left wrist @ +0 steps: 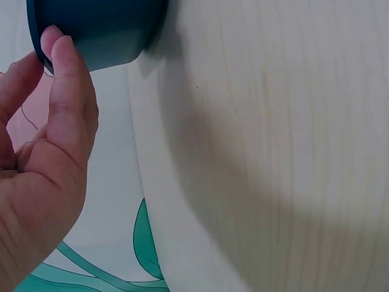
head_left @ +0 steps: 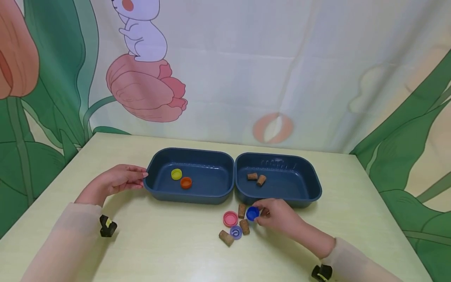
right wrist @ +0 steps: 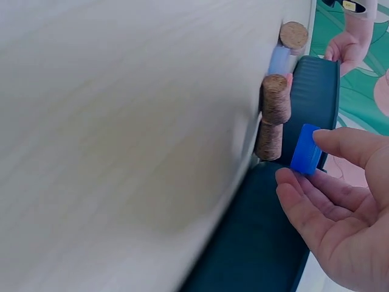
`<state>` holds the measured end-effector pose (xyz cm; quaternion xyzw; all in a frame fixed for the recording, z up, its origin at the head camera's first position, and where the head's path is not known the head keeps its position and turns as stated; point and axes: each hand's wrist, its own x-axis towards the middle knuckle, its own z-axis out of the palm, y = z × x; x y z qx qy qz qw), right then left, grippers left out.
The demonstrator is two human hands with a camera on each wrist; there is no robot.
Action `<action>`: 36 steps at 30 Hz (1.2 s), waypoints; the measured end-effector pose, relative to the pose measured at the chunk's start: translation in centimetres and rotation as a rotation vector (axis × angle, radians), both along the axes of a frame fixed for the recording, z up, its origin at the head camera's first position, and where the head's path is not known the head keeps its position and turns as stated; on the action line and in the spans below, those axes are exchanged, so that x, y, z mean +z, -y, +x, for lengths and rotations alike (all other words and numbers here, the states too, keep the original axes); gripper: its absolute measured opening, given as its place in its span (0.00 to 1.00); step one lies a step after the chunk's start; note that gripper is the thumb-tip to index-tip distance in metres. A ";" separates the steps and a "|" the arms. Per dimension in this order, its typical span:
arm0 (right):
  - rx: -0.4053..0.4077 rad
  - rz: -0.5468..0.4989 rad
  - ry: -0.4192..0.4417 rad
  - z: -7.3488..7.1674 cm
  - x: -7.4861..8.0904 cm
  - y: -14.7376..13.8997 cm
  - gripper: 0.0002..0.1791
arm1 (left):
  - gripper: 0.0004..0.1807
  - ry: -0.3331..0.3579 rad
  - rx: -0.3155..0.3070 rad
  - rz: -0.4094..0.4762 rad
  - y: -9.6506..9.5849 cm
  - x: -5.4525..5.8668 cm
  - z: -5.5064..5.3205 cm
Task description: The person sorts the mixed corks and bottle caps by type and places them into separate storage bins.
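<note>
My right hand [head_left: 278, 215] pinches a blue bottle cap [head_left: 252, 213] between thumb and fingers, just in front of the right tray; the right wrist view shows this blue cap [right wrist: 306, 149] edge-on. Close by lie a pink cap [head_left: 230, 219], a purple cap [head_left: 236, 232] and three corks, one of them a cork [head_left: 226, 238] nearest the front. My left hand [head_left: 121, 180] grips the left end of the dark blue left tray [head_left: 190, 199], thumb and fingers on its rim in the left wrist view. Inside that tray are a yellow cap [head_left: 176, 174] and an orange cap [head_left: 186, 183].
The dark blue right tray [head_left: 292, 188] stands against the left one and holds two corks, among them a cork [head_left: 261, 180]. Both trays sit on a pale wooden table [head_left: 158, 243]. Behind the table hangs a printed curtain [head_left: 225, 78].
</note>
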<state>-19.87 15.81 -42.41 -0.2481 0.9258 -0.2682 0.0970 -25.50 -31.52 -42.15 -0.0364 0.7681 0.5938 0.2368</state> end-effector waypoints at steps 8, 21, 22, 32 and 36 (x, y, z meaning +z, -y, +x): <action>0.014 0.004 -0.007 0.3 0.7 0.5 0.17 | 0.29 0.005 0.007 0.001 0.0 -0.1 -0.1; 0.050 0.022 0.015 0.4 1.0 2.5 0.20 | 0.30 0.017 0.012 -0.008 0.0 -0.1 -0.1; 0.051 0.019 0.015 0.4 0.9 2.7 0.20 | 0.30 0.017 0.013 -0.008 0.0 -0.2 -0.2; 0.085 -0.011 0.002 0.1 0.9 3.9 0.20 | 0.30 0.014 0.015 -0.005 0.0 -0.2 -0.2; 0.091 -0.015 0.005 0.0 1.2 4.5 0.19 | 0.31 0.012 0.016 -0.004 0.0 -0.3 -0.2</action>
